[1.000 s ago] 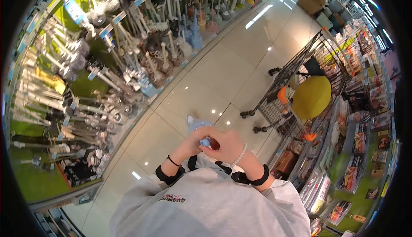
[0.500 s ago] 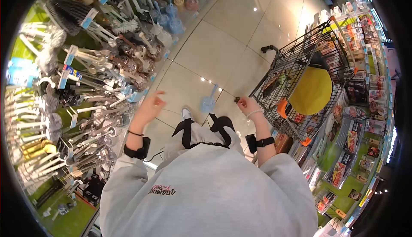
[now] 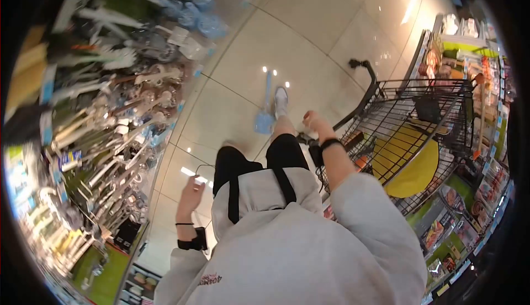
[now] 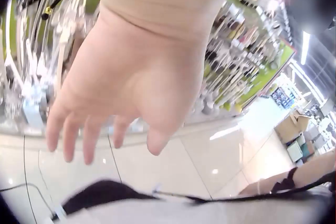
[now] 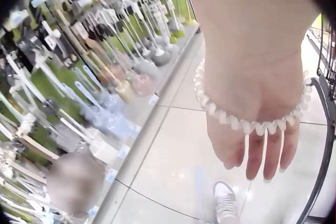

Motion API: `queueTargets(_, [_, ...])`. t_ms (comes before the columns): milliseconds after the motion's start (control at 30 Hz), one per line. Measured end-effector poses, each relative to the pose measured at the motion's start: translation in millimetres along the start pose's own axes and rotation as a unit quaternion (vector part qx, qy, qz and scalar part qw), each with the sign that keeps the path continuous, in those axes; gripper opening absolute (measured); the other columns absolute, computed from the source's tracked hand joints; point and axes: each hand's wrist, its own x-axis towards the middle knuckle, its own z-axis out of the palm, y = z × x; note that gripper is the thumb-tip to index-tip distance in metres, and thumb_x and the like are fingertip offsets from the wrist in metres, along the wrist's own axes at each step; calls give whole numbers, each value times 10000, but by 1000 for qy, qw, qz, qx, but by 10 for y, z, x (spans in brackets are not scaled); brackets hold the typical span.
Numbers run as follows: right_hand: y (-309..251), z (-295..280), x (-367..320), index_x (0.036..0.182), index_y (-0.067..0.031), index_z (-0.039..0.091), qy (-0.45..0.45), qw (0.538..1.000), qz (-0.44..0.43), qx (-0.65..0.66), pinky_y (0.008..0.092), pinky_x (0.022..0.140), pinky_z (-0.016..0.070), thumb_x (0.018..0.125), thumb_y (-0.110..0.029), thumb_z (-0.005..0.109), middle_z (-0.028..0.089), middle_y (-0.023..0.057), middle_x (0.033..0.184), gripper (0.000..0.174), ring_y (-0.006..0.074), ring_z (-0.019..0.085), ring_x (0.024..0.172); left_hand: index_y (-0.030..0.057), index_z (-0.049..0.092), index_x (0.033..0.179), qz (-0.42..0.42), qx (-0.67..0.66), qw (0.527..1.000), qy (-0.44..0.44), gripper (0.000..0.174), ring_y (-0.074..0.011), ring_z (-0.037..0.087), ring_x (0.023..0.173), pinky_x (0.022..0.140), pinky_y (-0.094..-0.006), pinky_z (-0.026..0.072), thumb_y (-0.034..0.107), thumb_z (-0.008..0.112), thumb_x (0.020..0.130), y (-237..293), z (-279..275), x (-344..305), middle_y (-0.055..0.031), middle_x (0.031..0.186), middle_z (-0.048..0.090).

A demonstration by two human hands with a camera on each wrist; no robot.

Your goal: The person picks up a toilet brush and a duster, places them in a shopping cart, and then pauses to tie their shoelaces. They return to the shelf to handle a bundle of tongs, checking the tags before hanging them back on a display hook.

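A light-blue toilet brush (image 3: pixel 264 121) with a long handle stands on the floor tiles, beside the person's forward shoe (image 3: pixel 281 96). Neither hand touches it. My left hand (image 4: pixel 131 79) hangs low by the left hip, its fingers loose and holding nothing. Past the cart's near side, my right hand (image 5: pixel 254 134) hangs with relaxed fingers and a bead bracelet round its wrist; it too is bare of any object. In the right wrist view only a faint strip of the blue handle (image 5: pixel 199 184) shows next to the shoe.
Shelves of brushes (image 3: pixel 116 122) line the left side of the aisle. To the right stands a black wire shopping cart (image 3: pixel 386 103) with a yellow round thing (image 3: pixel 408 167) in it. Behind the cart runs a rack of packaged goods (image 3: pixel 441 225). Shiny tiles (image 3: pixel 237 92) lie between.
Both hands were together over the blue handle, then let go and moved apart; the left has since dropped to the hip. The person has stepped forward, and the view has turned.
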Motion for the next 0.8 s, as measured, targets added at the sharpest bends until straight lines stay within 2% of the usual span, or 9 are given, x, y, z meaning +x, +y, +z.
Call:
queueTargets(67, [129,-247,633,953,-60,592,-97,987,94,-86,354,694,484,713,-193,609,632,130,848,274,249,613,751,68,304,1268,-61,27,995,-72,648,-364,529,936,805,-402,424,407,564,781,109,342,306,-271,1037,505])
queueTargets(133, [39,-551,1041,959,-68,591,-47,985,77,-149,366,715,480,727,-188,593,623,131,908,260,264,605,804,83,182,1329,-105,-5,990,-89,783,-416,433,1078,908,-422,368,444,576,758,233,676,640,-328,1144,413])
queueTargets(233, [-25,-719,1807,962,-76,591,-21,990,67,-122,361,732,475,745,-181,568,614,135,944,242,271,598,835,94,18,1361,-104,35,982,-154,971,-470,358,1134,942,-440,343,504,606,707,246,1042,1173,-355,1240,301])
queueTargets(300, [-110,-672,2321,987,-71,578,-8,998,57,-36,356,746,470,756,-175,559,616,139,936,255,277,595,841,70,-45,1347,-187,168,952,-175,1133,-500,389,1074,901,-471,371,513,689,606,559,1135,1504,-364,1206,305])
queueTargets(467, [118,760,3973,1035,-60,555,-30,998,55,1,349,742,474,748,-199,582,609,153,951,320,281,594,838,73,49,1336,-145,111,971,-155,1127,-433,429,1017,857,-472,390,316,789,521,731,828,2067,-280,1115,387])
queueTargets(567, [-380,1485,4054,1064,-55,545,-91,993,52,-46,355,792,467,729,-213,607,601,175,964,376,293,586,868,75,108,1327,-159,116,971,-133,1087,-415,357,1063,907,-470,323,226,797,500,726,818,2172,-259,1135,352])
queueTargets(667, [-638,2174,4193,1155,-72,478,-174,973,149,23,379,860,433,713,-228,626,518,219,1093,491,334,547,946,56,122,1317,-186,120,959,-175,1100,-401,343,1075,915,-467,310,215,807,471,888,731,2431,-241,1154,333])
queueTargets(733, [-696,2555,4205,1239,-88,378,-17,929,290,231,391,895,407,703,-213,634,361,261,1220,607,377,501,1001,53,125,1315,-189,143,955,-176,1101,-398,341,1078,916,-464,310,219,810,469,963,712,2502,-241,1157,327])
queueTargets(800, [-728,2658,4230,1200,-129,410,43,956,252,145,413,849,422,741,-103,550,364,219,1212,481,359,511,995,50,127,1313,-182,165,954,-170,1103,-394,340,1082,917,-460,309,224,813,467,1001,703,2656,-241,1160,320])
